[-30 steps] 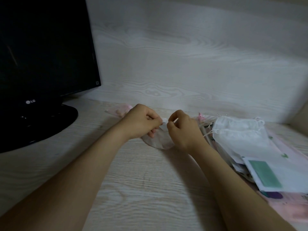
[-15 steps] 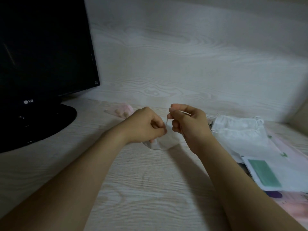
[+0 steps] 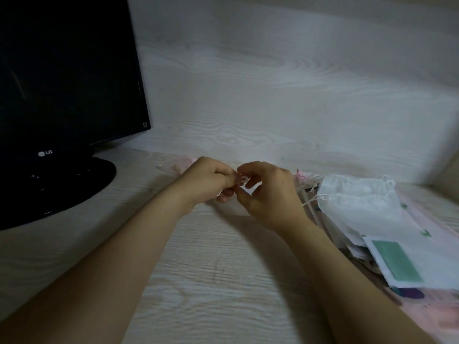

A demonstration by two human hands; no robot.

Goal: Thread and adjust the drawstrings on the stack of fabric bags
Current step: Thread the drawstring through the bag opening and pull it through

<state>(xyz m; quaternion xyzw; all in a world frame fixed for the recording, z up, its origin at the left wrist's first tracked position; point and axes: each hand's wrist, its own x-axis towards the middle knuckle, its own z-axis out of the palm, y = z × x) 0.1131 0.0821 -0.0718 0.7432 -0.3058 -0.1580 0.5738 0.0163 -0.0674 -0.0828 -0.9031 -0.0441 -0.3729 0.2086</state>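
The small sheer white bag (image 3: 229,207) sits crumpled and mostly hidden beneath the left hand (image 3: 208,181) and right hand (image 3: 270,194), which pinch its upper edge. Its white drawstring (image 3: 244,181) forms a small loop between the fingertips. The stack of fabric bags (image 3: 347,232) lies flat and fanned just beside the right hand. The top bag (image 3: 357,202) is white and sheer, gathered at its mouth, with cord ends trailing at both sides.

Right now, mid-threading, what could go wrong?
1. The drawstring is thin and seems pinched only at the fingertips of the left hand and right hand; it could slip and pull back out of the small bag.
2. Loose strings hang off the stack of bags right beside the right wrist; a pull could snag them or drag the stack.
3. In dim light, both hands cover the bag's opening, so mis-threading is plausible.
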